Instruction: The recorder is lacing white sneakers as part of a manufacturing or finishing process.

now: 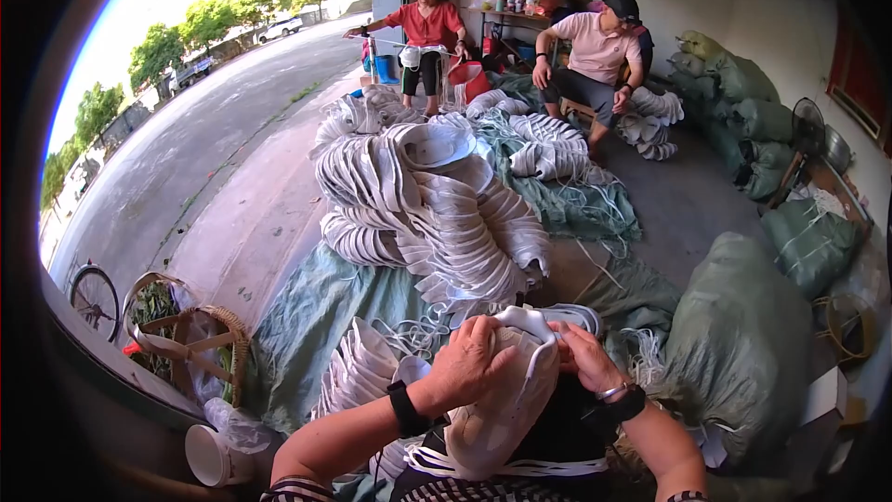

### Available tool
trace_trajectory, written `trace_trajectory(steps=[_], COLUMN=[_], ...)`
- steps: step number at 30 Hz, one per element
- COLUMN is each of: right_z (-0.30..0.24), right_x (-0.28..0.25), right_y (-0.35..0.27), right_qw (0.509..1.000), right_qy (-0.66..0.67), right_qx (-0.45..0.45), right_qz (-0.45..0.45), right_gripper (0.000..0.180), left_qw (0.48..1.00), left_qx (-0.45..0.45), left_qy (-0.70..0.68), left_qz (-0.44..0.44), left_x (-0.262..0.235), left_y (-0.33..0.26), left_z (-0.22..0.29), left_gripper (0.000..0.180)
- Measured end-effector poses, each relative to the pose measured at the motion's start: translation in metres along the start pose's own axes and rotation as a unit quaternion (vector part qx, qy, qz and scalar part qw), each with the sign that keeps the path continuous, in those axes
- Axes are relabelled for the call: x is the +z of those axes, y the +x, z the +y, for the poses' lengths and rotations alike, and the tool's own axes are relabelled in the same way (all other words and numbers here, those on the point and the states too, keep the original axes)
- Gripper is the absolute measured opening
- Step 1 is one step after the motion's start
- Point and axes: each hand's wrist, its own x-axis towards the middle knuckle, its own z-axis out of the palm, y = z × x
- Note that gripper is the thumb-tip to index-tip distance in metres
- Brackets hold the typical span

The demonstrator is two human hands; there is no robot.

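My left hand (467,364) and my right hand (583,356) both grip a white shoe upper (500,409) that rests on my lap. The fingers of both hands pinch its top edge, where a white lace or strap (526,321) runs across. A black band sits on my left wrist and a dark watch with a bracelet on my right. A short row of nested white uppers (358,374) lies just left of my left forearm.
A big heap of stacked white shoe uppers (437,214) lies ahead on green sacking (316,316). Full green sacks (739,353) stand to the right. Two seated people (595,56) work at the back. A wicker basket (200,339) and white cup (209,455) sit at the left.
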Motion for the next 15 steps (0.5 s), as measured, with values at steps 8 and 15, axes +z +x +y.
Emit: trace_trajectory(steps=[8,15], right_z=[-0.015,-0.012], right_x=[0.024,-0.002], right_y=[-0.015,0.009], right_qw=[0.918,0.841], right_qy=[-0.261,-0.476], right_qx=[-0.295,-0.249], right_qz=[0.04,0.061], right_gripper=[0.043,0.023], left_qw=[0.988,0.998], left_qx=[0.058,0.046], left_qy=[-0.118,-0.004], left_qz=[-0.075,-0.032], left_x=[-0.02,0.014], left_y=[-0.001,-0.01], left_z=[-0.012,0.01], left_gripper=[0.06,0.068])
